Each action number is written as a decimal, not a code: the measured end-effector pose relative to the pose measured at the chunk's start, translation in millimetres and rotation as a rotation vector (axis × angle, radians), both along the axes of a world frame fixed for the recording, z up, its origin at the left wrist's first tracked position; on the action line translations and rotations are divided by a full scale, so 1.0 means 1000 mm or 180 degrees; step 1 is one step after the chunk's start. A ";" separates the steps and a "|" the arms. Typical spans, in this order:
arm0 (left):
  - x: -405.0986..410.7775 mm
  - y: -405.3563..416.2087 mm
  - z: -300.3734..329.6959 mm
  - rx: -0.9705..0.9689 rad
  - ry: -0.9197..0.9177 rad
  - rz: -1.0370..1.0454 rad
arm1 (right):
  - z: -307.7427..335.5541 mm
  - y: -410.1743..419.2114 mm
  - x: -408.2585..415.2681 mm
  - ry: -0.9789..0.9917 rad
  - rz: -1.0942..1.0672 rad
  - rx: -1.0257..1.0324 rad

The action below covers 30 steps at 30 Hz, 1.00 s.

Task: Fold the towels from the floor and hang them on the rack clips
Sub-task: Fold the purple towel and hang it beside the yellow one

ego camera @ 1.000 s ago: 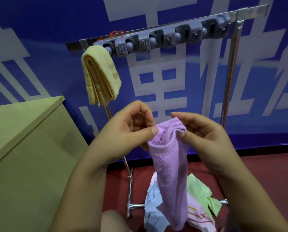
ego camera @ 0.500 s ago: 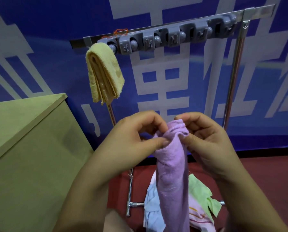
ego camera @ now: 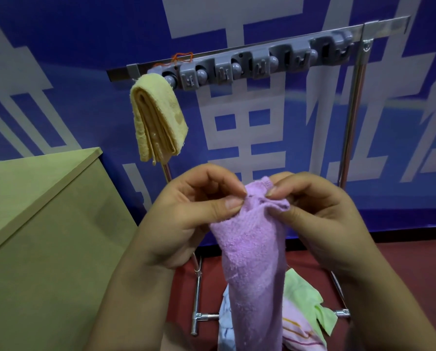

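Note:
A purple towel (ego camera: 255,259) hangs folded lengthwise in front of me. My left hand (ego camera: 186,219) pinches its top edge from the left, and my right hand (ego camera: 315,219) pinches it from the right. Above, a metal rack bar carries a row of grey clips (ego camera: 257,64). A folded yellow towel (ego camera: 156,120) hangs from the leftmost clip. On the red floor below lie more towels: a green one (ego camera: 305,300), a pink striped one (ego camera: 300,333) and a pale blue one (ego camera: 224,323), partly hidden by the purple towel.
A light wooden box (ego camera: 42,224) stands close on the left. The rack's chrome uprights (ego camera: 351,117) and foot bars (ego camera: 199,317) stand against a blue wall banner with white characters. Red floor (ego camera: 402,269) spreads to the right.
Both hands have shifted their grip along the purple towel's top edge, with the fingertips now closer together. The view has tilted down slightly, so the rack sits lower in the frame.

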<state>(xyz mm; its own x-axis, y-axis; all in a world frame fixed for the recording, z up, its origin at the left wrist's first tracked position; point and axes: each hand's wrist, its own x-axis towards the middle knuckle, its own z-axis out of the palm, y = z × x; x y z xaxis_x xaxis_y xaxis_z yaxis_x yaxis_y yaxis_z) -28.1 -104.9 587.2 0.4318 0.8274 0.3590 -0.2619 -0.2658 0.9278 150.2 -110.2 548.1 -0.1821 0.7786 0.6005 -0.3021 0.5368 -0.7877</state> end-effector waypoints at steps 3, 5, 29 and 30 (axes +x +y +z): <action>0.000 0.000 -0.002 -0.0128 -0.0012 0.0161 | 0.002 -0.002 0.000 -0.0081 -0.0196 0.0001; 0.003 -0.003 -0.003 -0.0081 0.0034 0.0284 | 0.002 -0.004 -0.004 -0.0070 -0.0441 0.0038; 0.007 0.018 -0.012 -0.1194 -0.0050 0.0466 | -0.010 -0.005 -0.016 -0.0112 -0.1465 0.0255; 0.008 0.018 -0.012 -0.1128 -0.0075 0.0719 | -0.008 -0.008 -0.013 -0.0186 -0.1310 0.0162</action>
